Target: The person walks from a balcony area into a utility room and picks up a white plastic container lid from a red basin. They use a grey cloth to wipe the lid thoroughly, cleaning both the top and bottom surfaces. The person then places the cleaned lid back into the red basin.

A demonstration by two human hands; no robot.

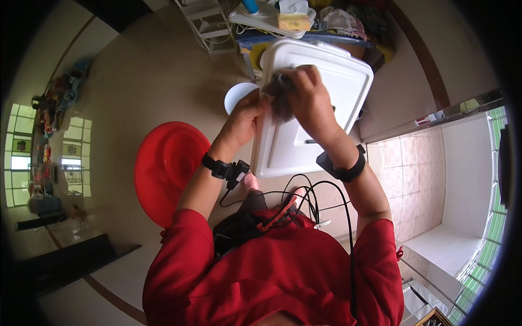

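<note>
My right hand grips a dark grey bundle, soft-looking and blurred, perhaps cloth. At its left edge, my left hand pinches the same bundle with thumb and fingers. Both hands are above a white plastic panel with a rounded raised rim, which looks like a box lid or small table top. Part of the panel is hidden by the right hand and the bundle. Each wrist wears a black strap with a small device.
A red plastic basin lies left of my arms, and a white bowl is behind my left hand. Black cables loop before my waist. A blue-edged table holds a tissue pack. A white rack stands beside it.
</note>
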